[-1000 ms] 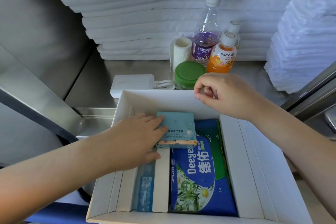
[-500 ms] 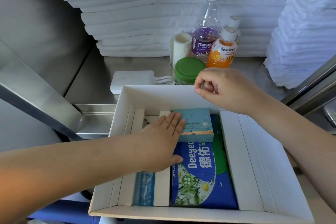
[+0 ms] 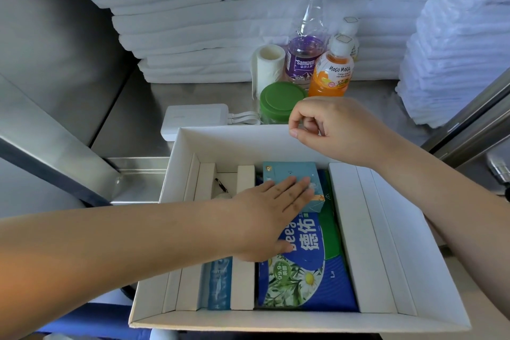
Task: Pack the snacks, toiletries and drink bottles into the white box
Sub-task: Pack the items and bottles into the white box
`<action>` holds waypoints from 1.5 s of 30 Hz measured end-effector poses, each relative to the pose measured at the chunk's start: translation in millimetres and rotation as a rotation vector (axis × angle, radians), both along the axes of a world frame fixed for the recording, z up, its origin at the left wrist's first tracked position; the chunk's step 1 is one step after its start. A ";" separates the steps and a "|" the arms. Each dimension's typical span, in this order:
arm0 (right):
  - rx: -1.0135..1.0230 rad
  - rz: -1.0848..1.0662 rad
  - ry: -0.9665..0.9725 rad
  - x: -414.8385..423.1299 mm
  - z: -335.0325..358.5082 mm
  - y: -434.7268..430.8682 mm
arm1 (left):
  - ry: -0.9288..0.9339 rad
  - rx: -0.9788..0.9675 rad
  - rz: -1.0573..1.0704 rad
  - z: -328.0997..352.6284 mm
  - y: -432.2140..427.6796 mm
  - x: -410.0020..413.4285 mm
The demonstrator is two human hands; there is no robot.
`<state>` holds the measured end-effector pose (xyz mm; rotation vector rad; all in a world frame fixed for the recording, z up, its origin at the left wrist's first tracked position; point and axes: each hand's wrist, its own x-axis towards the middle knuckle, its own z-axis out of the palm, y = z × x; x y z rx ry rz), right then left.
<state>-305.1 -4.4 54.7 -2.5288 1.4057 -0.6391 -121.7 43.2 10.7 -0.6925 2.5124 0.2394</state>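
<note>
The white box [image 3: 386, 243] lies open in front of me. Inside it, a small teal carton [image 3: 287, 174] rests at the far end on a blue wipes pack [image 3: 306, 279], with a green packet [image 3: 332, 232] under that. My left hand [image 3: 273, 215] lies flat with straight fingers on the teal carton. A pale blue sachet [image 3: 218, 284] sits in a narrow left slot. My right hand [image 3: 328, 130] hovers over the box's far wall, fingers curled and holding nothing. Behind the box stand a clear purple-label bottle [image 3: 306, 44], an orange drink bottle [image 3: 332, 72] and a green-lidded jar [image 3: 280, 101].
A white power bank [image 3: 193, 119] with a cable lies left of the jar. A white paper roll [image 3: 267, 69] stands behind the jar. Folded white linen [image 3: 193, 22] is stacked along the back and at the right [image 3: 455, 50]. Steel rails border both sides.
My left hand slid the teal carton from the box's left-middle toward the far end and now lies flat on it. My right hand stayed curled above the far wall.
</note>
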 end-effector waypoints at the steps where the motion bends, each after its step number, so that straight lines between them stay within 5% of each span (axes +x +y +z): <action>1: -0.003 0.000 -0.001 -0.1 -0.1 -0.2 | -0.002 0.014 -0.001 -0.2 -1.1 -0.5; 5: 0.000 0.008 -0.006 -0.9 -0.9 0.5 | 0.057 0.115 -0.014 10.0 -24.8 0.7; 13: 0.004 0.010 -0.016 -1.0 -0.3 -0.1 | 0.004 -0.153 -0.119 -11.8 -44.1 -0.6; 27: 0.011 0.001 -0.006 0.9 1.5 0.3 | -0.005 -0.283 0.027 -23.2 -14.9 -10.7; 34: 0.005 0.002 -0.019 -0.9 0.8 0.8 | 0.032 -0.159 0.012 -10.2 -24.6 -5.3; 37: 0.001 0.009 -0.038 -3.4 -0.8 2.8 | 0.156 -0.156 0.022 11.2 -27.3 9.6; 41: 0.006 0.024 -0.066 -1.8 -0.3 0.8 | 0.623 -0.301 0.048 50.9 -30.6 49.2; 45: 0.007 0.058 -0.055 4.7 2.7 -5.3 | 0.597 -0.297 0.433 49.7 -35.3 89.6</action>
